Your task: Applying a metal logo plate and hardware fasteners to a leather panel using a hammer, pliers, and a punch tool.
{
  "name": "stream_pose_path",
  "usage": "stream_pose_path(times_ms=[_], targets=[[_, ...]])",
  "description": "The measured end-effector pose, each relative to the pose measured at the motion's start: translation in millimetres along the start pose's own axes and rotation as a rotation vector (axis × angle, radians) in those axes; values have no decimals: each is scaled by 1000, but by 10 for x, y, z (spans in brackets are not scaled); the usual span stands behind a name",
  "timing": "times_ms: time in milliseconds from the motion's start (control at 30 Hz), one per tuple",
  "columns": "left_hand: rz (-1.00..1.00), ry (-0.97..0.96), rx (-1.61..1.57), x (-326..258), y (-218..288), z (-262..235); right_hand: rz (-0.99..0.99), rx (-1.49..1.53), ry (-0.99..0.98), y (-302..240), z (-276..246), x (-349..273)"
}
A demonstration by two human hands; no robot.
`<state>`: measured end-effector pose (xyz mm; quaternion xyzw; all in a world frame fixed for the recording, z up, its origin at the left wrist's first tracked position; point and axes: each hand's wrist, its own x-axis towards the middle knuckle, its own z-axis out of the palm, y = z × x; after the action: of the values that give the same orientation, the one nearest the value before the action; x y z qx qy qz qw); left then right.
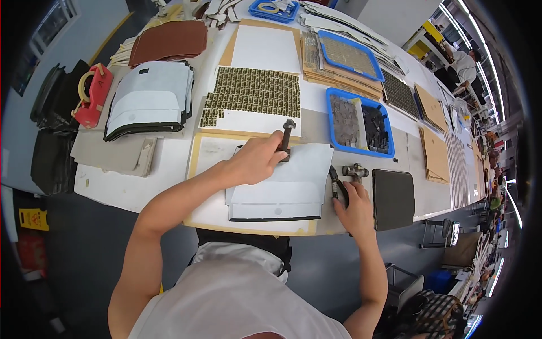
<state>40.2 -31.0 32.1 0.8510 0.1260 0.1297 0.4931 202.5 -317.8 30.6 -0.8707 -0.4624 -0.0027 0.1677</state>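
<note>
My left hand (255, 160) is closed around the lower part of a dark metal rod tool (287, 132) with a flared top and a block-like foot. The tool stands nearly upright over the far edge of a white flap-shaped panel (282, 195), whose near edge is black. Beneath the panel lies a pale board (204, 217) bordered with yellow tape. To the right of the panel, my right hand (357, 208) is closed at the handle of a hammer (355, 170), its metal head pointing away from me. Black-handled pliers (334, 182) lie against that hand's thumb side.
Rows of small brassy pieces (254, 93) cover a white sheet beyond the panel. A blue tray (331, 134) holds dark small parts. Stacked white panels (149, 93), a red tape dispenser (97, 99) and brown sheets (169, 40) sit left. A dark pad (393, 200) lies right of the hammer.
</note>
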Motion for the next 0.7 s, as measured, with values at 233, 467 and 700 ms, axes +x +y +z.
stream_pose_path(times_ms=[233,467,700], targets=[[74,-60,137,-96,-203,42,46,-19,18,-45,210,173],[129,-3,24,-144,-340,152,-329,179,108,-674,195,477],[171,178,-24,-189,-302,281,-321,-15,43,-711,818,538]])
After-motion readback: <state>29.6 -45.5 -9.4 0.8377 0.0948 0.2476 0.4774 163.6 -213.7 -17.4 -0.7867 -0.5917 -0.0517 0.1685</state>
